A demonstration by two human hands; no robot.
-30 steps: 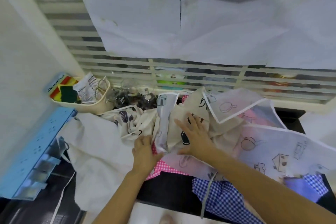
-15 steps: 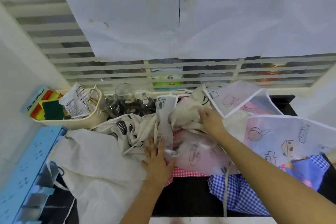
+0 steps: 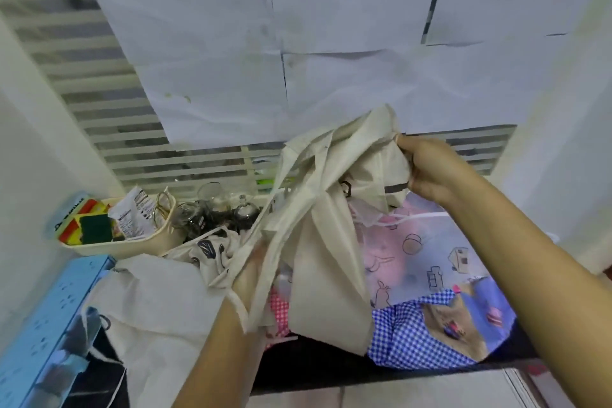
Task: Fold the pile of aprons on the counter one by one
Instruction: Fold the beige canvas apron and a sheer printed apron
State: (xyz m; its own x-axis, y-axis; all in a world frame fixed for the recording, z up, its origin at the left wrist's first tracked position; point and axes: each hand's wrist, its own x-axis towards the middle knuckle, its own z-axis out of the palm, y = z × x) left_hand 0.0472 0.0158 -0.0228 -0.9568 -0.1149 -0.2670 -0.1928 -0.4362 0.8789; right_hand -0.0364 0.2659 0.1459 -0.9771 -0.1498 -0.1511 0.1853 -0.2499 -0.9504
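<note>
Above the pile (image 3: 397,291) on the dark bench (image 3: 318,364), one cream apron (image 3: 328,242) is held up, its lower edge draping down onto the other aprons. The right hand (image 3: 430,172) is clamped on a bunched upper corner of it, high and to the right. The left hand (image 3: 251,272) sits lower, well apart from the right, with the cloth and a strap falling across it. I cannot tell whether its fingers grip the cloth or only support it.

The step in hand looks like separating a single apron from the heap, so no fold is made yet. The next move probably calls for pulling the straps free of the aprons beneath, then finding a second corner so the cloth can be spread flat.

Counted, two hands and six aprons show:
- the cream one in the air
- a plain white apron (image 3: 159,301) at the left
- a leaf-print apron (image 3: 212,248)
- a pink gingham apron (image 3: 278,305)
- a translucent pink doodle apron (image 3: 427,242)
- a blue gingham apron (image 3: 407,334)

More may lie hidden underneath. At the back left stand one cream basket (image 3: 116,247) and roughly three glass jars (image 3: 212,209).
</note>
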